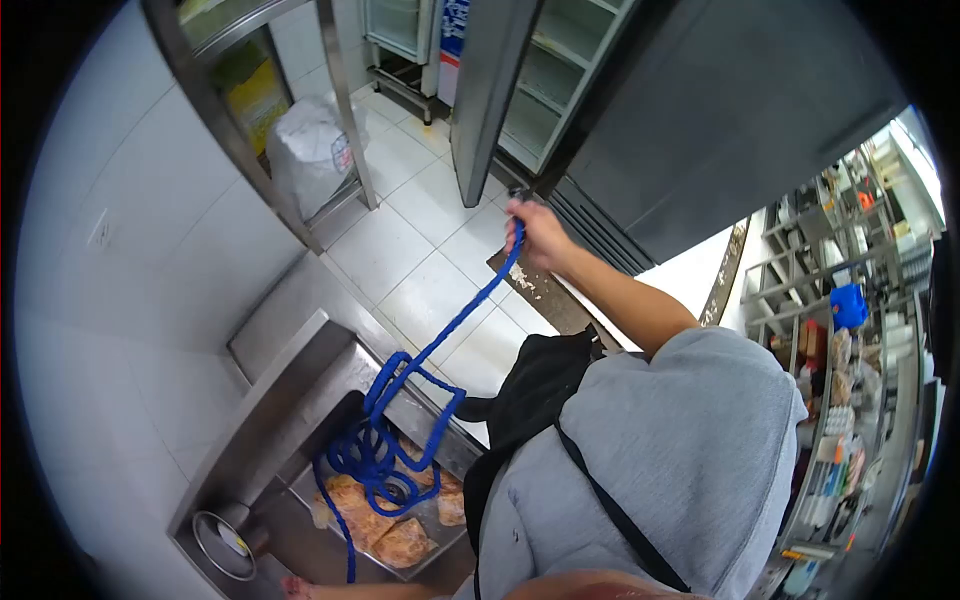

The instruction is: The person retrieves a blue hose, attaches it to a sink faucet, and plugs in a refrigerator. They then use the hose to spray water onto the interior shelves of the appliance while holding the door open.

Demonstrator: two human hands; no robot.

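Note:
My right hand [538,236] is raised over the tiled floor, its fingers wrapped round the end of a blue hose [470,310], with a small dark tip above the fist. From there the hose runs down to a loose, coiled pile in a steel sink [285,425]. Orange-brown pieces of what looks like packed food [405,543] lie in a metal tray [455,540] under the coils. At the bottom edge, my left hand [297,587] is low by the sink, partly cut off, so its grip cannot be made out.
A round metal ring [225,545] sits at the sink's left corner. Beyond are a steel rack [345,120] with a white plastic bag [305,150], an open fridge door [490,100] and a dark cabinet [720,110]. Loaded shelves [840,400] stand at the right.

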